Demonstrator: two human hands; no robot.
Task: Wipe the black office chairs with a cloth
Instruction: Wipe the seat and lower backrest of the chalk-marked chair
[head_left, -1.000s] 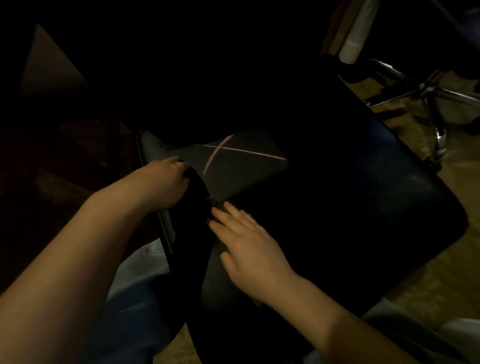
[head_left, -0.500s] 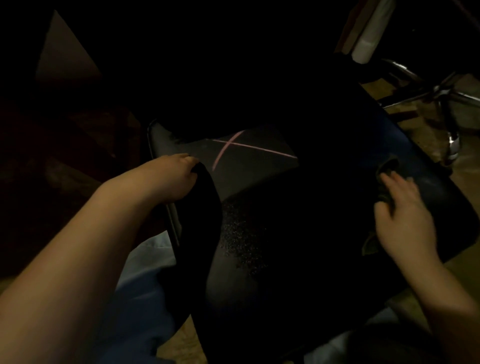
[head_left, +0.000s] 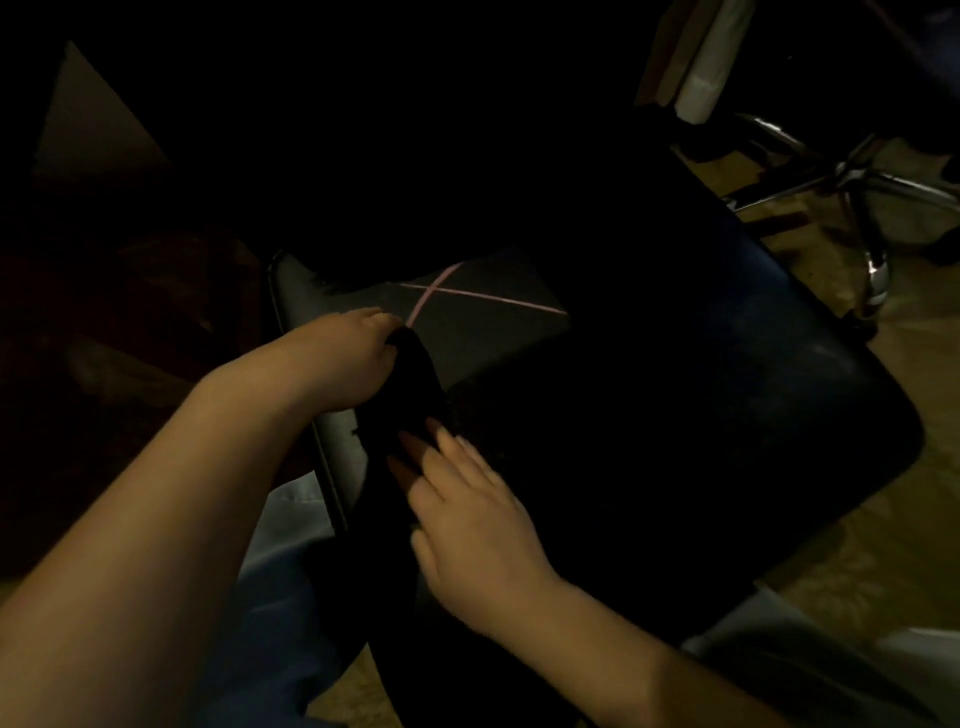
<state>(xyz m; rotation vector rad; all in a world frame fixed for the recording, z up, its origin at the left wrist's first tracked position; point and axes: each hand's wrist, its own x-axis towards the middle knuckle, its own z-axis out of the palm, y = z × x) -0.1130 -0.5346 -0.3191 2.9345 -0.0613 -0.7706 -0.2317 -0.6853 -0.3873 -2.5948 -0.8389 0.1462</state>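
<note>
A black office chair fills the middle of the head view, its padded seat (head_left: 727, 441) dark and slightly shiny. My left hand (head_left: 343, 364) grips a black upright part of the chair (head_left: 415, 384) at the seat's left edge. Just right of that part, my right hand (head_left: 467, 519) lies flat on the seat with its fingers straight and spread. The cloth is hidden under this palm and does not show in the dim light.
A second chair's chrome star base (head_left: 852, 182) stands on the brown floor (head_left: 857, 545) at the upper right. A dark panel with a pink cross (head_left: 441, 291) lies behind the seat. My trouser legs (head_left: 275, 597) are close under the chair. The left and top are in darkness.
My right hand swept from the seat's left side out to its right edge with the cloth, then came back to the left. My left hand has kept its grip.
</note>
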